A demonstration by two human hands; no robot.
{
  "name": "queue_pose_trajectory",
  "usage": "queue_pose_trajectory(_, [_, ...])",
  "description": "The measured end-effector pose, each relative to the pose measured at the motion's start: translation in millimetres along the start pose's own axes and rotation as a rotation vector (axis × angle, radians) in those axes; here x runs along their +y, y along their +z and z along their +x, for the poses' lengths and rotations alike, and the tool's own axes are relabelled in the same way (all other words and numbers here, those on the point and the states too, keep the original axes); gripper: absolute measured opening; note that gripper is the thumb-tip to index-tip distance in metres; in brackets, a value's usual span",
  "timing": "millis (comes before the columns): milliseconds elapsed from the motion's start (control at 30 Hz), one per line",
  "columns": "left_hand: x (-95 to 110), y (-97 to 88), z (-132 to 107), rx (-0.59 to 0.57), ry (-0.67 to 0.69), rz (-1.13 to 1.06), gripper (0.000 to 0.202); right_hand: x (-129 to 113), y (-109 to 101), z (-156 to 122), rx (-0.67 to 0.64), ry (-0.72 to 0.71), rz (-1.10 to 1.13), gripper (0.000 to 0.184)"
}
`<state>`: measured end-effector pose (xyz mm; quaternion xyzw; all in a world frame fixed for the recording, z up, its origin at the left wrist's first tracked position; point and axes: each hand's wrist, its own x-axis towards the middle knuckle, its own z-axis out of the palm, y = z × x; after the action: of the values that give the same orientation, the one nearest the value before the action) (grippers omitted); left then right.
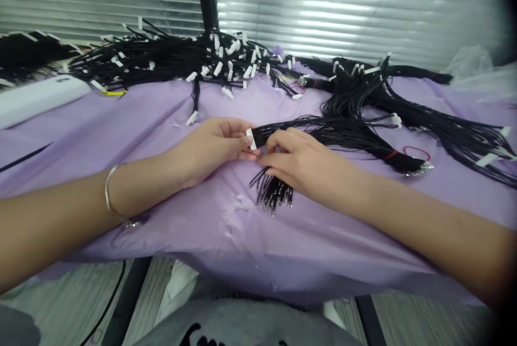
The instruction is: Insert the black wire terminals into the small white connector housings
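My left hand [230, 141] pinches a white connector [251, 139] at the end of a flat row of thin black wires [299, 124]. Close beside it on the right, my right hand [293, 157] has its thumb and forefinger pressed together at the connector's lower edge; a thin wire end seems to be between them, though the fingers partly hide it. Below my right hand hangs a bunch of black wire ends with silver metal tips [274, 195]. To the right, the wires gather into a bundle [371, 146] tied with a red band.
A purple cloth [181, 227] covers the table. Along the back lies a large heap of black wires with white connectors [181, 55]. More wire bundles [436, 125] lie at right. A white device [40, 95] rests at left, before window blinds [323, 1].
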<state>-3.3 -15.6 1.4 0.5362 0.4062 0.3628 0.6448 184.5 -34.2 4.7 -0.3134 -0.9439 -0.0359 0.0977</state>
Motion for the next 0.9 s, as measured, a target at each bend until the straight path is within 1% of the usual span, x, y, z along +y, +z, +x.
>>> queue_pose_trajectory(100, [-1.9, -2.4, 1.6, 0.02, -0.012, 0.018, 0.014, 6.5, 4.0, 1.2, 0.018, -0.011, 0.11, 0.017])
queue_pose_trajectory(167, [-2.9, -3.7, 1.9, 0.012, -0.015, 0.025, 0.014, 8.9, 3.2, 1.5, 0.018, -0.032, 0.159, 0.016])
queue_pose_trajectory(300, [-2.6, -3.6, 1.1, -0.014, -0.025, 0.021, 0.014, 9.5, 1.3, 0.6, 0.023, -0.061, 0.191, 0.02])
queue_pose_trajectory(367, [-1.0, -2.1, 0.2, -0.023, -0.019, 0.036, 0.015, 9.4, 1.3, -0.3, 0.021, -0.064, 0.203, 0.02])
queue_pose_trajectory(433, [0.9, -0.8, -0.4, -0.027, 0.004, 0.081, 0.015, 9.9, 1.8, -1.1, 0.029, -0.073, 0.205, 0.017])
queue_pose_trajectory(533, [1.2, -2.2, 1.2, -0.021, 0.067, 0.203, 0.016, 11.8, 3.0, -1.3, 0.037, -0.098, 0.201, 0.017])
queue_pose_trajectory(633, [-3.0, -9.5, 6.9, -0.042, 0.14, 0.318, 0.017, 14.0, 4.6, -0.1, -0.001, -0.11, 0.223, 0.019])
queue_pose_trajectory(733, [-8.3, -18.7, 13.9, -0.021, 0.201, 0.411, 0.018, 15.4, 5.3, 1.1, -0.017, -0.102, 0.227, 0.022])
queue_pose_trajectory(800, [-10.1, -22.6, 16.9, 0.005, 0.221, 0.456, 0.018, 15.8, 4.9, 1.5, -0.009, -0.092, 0.217, 0.022])
queue_pose_trajectory(900, [-9.4, -23.6, 18.3, 0.012, 0.24, 0.492, 0.019, 16.0, 3.4, 1.9, -0.022, -0.098, 0.242, 0.02])
